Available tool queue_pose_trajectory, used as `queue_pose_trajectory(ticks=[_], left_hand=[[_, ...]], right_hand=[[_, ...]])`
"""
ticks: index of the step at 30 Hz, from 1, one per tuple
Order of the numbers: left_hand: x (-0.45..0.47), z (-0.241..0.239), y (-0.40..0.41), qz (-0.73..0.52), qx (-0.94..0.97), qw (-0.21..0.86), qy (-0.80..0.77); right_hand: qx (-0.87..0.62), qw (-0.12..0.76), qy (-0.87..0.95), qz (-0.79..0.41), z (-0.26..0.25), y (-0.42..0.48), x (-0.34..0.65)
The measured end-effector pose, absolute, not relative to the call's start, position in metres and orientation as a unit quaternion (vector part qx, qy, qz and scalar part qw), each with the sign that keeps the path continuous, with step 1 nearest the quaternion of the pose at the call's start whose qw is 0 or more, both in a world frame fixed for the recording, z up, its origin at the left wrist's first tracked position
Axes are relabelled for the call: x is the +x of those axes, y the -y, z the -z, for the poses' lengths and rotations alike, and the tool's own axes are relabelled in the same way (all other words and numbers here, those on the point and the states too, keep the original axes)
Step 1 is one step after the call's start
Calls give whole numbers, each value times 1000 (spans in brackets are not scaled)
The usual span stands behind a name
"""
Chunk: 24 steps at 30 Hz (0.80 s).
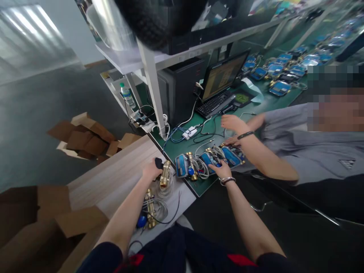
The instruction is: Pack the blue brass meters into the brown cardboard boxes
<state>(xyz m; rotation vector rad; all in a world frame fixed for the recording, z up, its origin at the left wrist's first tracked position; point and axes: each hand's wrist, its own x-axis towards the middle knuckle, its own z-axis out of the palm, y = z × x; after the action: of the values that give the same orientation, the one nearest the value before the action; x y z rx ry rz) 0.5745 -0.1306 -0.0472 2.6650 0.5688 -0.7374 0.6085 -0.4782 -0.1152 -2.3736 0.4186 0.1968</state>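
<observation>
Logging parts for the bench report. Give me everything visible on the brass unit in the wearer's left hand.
The brass unit is a short, shiny, gold-coloured metal fitting, seemingly tubular, with a black part at its upper left end. It stands roughly upright, slightly tilted, over the pale wooden table near the green mat's edge. The left hand grips it from the left side. A coil of thin grey cable hangs just below it. Finer details are blurred.
</observation>
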Motion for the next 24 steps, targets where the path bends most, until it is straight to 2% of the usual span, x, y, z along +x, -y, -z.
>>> queue_pose_trajectory(ticks=[6,14,17,20,24], left_hand=[[512,45,133,292,907,135,-270],[443,41,71,328,875,126,-334],[420,43,46,325,867,122,-357],[410,46,32,318,869,124,-358],[388,51,32,270,893,129,-337]], right_hand=[[-929,323,-139,-113,108,448,583],[-940,301,-40,-153,102,351,509],[-927,317,26,-196,97,333,500],[-927,319,3,-198,82,368,535],[-960,233,-143,-63,54,469,607]])
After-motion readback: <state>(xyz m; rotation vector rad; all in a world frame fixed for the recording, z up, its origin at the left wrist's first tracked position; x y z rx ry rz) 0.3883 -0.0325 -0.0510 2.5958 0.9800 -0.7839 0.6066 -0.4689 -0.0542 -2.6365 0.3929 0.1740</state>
